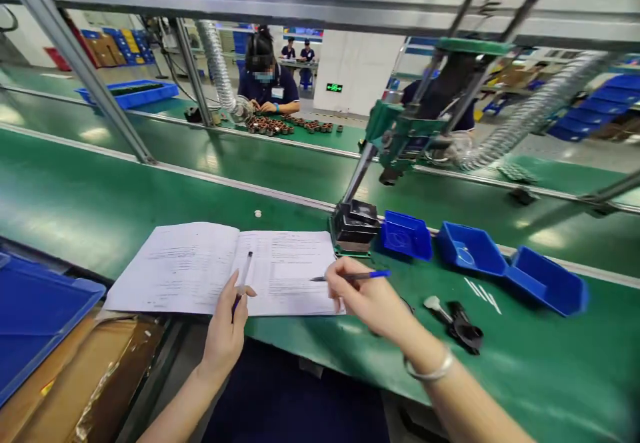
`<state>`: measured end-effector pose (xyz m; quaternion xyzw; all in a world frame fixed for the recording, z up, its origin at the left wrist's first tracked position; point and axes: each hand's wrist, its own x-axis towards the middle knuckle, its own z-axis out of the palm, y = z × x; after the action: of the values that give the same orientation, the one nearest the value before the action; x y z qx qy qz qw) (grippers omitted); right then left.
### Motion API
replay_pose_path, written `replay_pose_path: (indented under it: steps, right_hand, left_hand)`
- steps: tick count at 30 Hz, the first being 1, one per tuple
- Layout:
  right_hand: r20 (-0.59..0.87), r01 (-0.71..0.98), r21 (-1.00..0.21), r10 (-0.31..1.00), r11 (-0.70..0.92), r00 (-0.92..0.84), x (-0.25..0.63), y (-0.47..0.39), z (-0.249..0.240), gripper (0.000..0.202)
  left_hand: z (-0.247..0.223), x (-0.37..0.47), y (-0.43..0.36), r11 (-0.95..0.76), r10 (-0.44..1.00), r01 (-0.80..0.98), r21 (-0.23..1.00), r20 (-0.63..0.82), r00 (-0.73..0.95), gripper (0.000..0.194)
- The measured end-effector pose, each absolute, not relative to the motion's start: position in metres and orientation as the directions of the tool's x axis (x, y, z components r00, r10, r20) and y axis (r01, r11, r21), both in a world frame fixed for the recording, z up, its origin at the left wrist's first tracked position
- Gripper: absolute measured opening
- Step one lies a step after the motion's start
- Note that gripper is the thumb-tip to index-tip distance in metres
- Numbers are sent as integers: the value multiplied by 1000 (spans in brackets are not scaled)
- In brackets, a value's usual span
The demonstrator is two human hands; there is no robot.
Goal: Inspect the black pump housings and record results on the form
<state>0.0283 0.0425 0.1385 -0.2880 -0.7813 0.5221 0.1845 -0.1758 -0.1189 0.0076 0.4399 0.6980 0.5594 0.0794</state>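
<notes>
White sheets of an open booklet (220,269) lie on the bench (150,196) mid-writing: the right hand (367,296) grips a blue pen (355,276) poised to write, the left hand (227,329) apparently clasps a second pen (244,275).

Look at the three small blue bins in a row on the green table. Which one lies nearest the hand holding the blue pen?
The leftmost bin, beside the black fixture; the other two lie farther from the right hand.

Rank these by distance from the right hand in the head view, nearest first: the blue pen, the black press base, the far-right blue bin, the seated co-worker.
From the right hand:
1. Blue pen, held in its fingers over the open booklet.
2. Black press base, just beyond the hand.
3. Far-right blue bin, off to the right on the green table.
4. Seated co-worker, across the conveyor, far back left.
</notes>
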Motion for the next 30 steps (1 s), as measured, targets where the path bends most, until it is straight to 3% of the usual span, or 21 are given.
replay_pose_path:
  steps: [4,6,10,12,19,24,30]
  right_hand:
    - [85,161,-933,631,321,-771,-23,37,78,22]
    - [125,168,-914,650,369,-749,-35,33,59,20]
    - [237,173,-834,623,524,-745,-46,27,38,17]
    - [292,161,-785,586,598,-756,-51,25,34,22]
    - [277,259,-582,488,771,-828,-85,14,27,28]
    - [276,259,-440,404,860,-872,-111,7,20,29]
    - [277,266,-338,365,903,-889,-122,8,25,41]
  left_hand:
    - [25,-196,-120,52,698,334,941,205,-686,51]
    - [27,-206,-118,135,709,368,920,170,-684,47]
    - [13,-221,-108,261,800,744,615,294,-524,44]
    - [2,-226,-99,271,814,829,489,343,-469,46]
    - [-12,-245,-80,303,826,890,341,373,-424,44]
    - [-5,-255,-83,266,833,906,329,394,-388,40]
    - [11,-247,-104,280,750,854,438,456,-480,48]
